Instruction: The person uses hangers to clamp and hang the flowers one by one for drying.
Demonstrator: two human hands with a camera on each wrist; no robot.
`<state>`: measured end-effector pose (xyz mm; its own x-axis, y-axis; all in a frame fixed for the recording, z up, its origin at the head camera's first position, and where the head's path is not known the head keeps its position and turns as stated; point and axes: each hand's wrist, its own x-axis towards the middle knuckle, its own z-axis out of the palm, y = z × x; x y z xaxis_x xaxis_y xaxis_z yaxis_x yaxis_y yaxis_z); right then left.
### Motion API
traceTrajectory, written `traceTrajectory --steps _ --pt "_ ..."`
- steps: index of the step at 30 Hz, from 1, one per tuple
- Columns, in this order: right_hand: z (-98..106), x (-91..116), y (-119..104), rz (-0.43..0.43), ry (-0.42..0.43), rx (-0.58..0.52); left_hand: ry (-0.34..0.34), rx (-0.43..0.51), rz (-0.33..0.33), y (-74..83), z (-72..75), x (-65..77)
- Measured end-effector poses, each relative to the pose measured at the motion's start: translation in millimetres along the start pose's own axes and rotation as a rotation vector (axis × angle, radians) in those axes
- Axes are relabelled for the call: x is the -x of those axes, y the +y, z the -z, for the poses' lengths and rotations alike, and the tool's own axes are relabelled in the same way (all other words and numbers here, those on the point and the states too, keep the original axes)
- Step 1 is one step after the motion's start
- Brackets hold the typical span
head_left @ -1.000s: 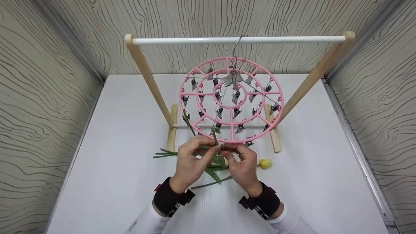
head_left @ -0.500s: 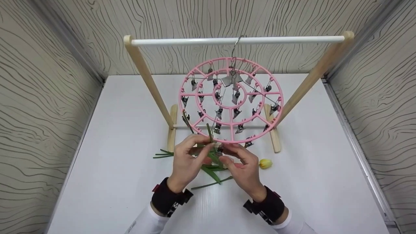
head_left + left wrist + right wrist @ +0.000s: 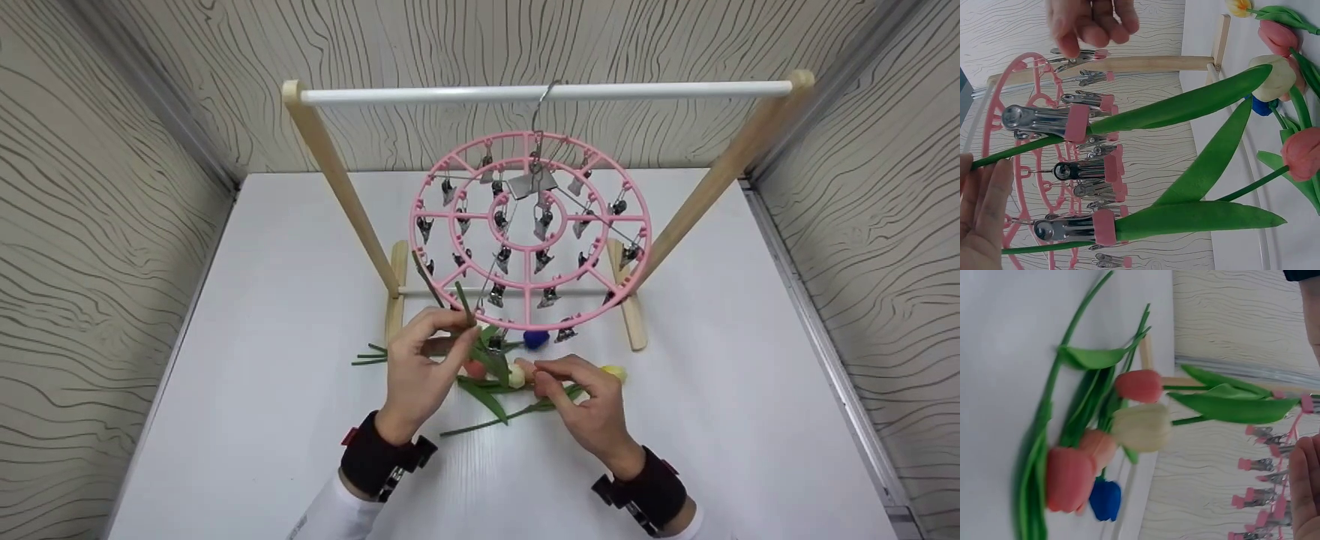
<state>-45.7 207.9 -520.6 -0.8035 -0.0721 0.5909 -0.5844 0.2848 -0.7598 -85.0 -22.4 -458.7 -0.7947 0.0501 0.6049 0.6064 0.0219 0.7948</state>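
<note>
A creamy white tulip hangs head down, its green stem caught in a shiny metal clip with pink tips under a round pink plastic ring. The left hand pinches the stem just above the clip. The right hand is free, with softly bent fingers, near the white flower. Next to it, a pink tulip hangs from another clip. Below, a blue tulip and a yellow tulip lie among others on the white table. The ring hangs by a metal hook from the white bar of a wooden stand.
</note>
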Motion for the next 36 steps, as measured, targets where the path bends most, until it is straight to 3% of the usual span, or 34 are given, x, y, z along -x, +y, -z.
traceTrajectory --steps 5,14,20,28,36 --pt "10.2 11.7 17.1 -0.025 -0.085 0.093 0.019 -0.009 0.001 1.5 2.2 -0.1" --pt "21.9 35.1 49.1 0.078 -0.308 0.386 0.047 -0.013 0.016 -0.7 3.3 0.7" --pt "22.7 48.1 59.4 0.136 -0.398 0.596 0.056 -0.006 0.026 -2.5 3.7 1.9" --pt "16.8 54.2 66.4 0.226 -0.445 0.644 0.072 -0.004 0.047 -5.8 4.8 2.4" --pt "3.5 55.4 63.6 0.257 -0.531 0.705 0.075 0.007 0.057 -6.8 6.1 3.0"
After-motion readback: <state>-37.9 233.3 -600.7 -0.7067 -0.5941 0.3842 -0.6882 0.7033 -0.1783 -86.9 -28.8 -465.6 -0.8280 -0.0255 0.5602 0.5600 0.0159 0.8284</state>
